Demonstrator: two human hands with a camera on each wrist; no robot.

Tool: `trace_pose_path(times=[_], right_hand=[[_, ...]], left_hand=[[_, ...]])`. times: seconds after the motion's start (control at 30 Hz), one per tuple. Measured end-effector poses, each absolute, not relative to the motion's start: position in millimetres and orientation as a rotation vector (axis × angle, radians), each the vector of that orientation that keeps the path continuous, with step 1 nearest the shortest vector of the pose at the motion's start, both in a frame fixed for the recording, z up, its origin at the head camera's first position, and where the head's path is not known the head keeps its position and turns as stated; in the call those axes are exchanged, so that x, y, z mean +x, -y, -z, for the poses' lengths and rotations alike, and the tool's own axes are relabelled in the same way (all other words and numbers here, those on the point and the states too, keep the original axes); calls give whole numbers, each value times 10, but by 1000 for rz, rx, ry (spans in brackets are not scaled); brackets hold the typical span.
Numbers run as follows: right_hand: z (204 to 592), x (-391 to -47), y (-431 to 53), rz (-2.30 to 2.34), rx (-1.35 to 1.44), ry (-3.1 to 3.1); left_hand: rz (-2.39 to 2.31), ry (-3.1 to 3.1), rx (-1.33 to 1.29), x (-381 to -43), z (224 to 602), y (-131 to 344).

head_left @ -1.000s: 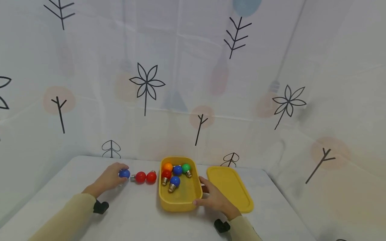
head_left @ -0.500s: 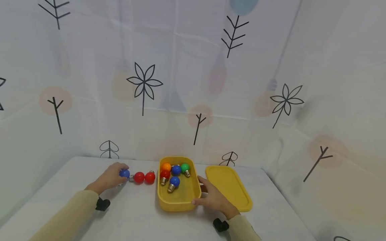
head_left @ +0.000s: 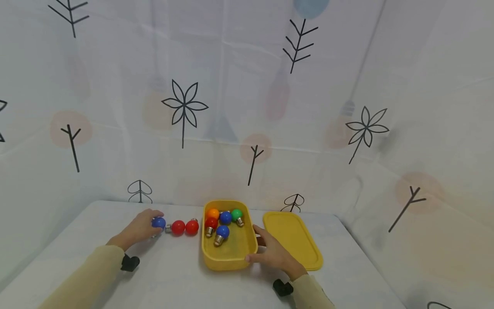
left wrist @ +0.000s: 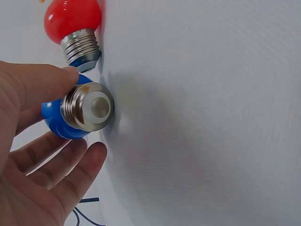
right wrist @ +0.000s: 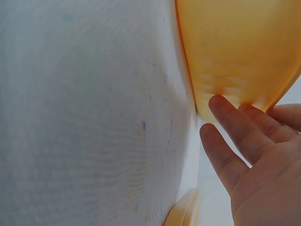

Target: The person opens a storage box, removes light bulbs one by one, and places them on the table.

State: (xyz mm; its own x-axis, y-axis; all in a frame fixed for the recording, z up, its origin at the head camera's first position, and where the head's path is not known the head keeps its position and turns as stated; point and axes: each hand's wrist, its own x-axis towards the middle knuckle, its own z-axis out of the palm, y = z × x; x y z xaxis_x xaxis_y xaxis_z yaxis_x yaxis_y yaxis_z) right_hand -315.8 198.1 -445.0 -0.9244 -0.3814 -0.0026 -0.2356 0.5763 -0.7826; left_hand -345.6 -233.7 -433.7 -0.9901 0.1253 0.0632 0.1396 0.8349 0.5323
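Note:
At the left of the table, my left hand [head_left: 140, 228] holds a blue light bulb [left wrist: 63, 123] between thumb and fingers. Its metal screw base [left wrist: 96, 107] points toward the wrist camera, while the other fingers are spread beside it. To its right lie two red bulbs, one nearer [head_left: 178, 228] and one farther right [head_left: 191, 227]. My right hand [head_left: 272, 252] rests against the right side of a yellow box [head_left: 230, 265], fingers extended along the wall [right wrist: 235, 56] and thumb at the near corner. Inside the box are an orange bulb [head_left: 212, 214], a green bulb [head_left: 237, 214], and red and blue ones.
A yellow lid [head_left: 295, 242] lies flat on the white-covered table [head_left: 181, 279], right of the box. Behind the table hangs a pale printed cloth [head_left: 216, 98] with plant drawings. Dark straps [head_left: 130, 263] are on both wrists.
The head view has shifted slightly to the right. Both hands, the bulbs and the box keep almost the same places.

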Motion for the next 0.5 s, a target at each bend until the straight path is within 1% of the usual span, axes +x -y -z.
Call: trace_pose_path(times=[0.23, 0.5], right_hand=[[4449, -3155, -1970, 1273, -519, -2627], [4431, -3140, -1962, 1266, -505, -2635]], left_hand=[[811, 2994, -235, -3383, 4250, 2353], [677, 2928, -349, -3310, 4181, 2244]])
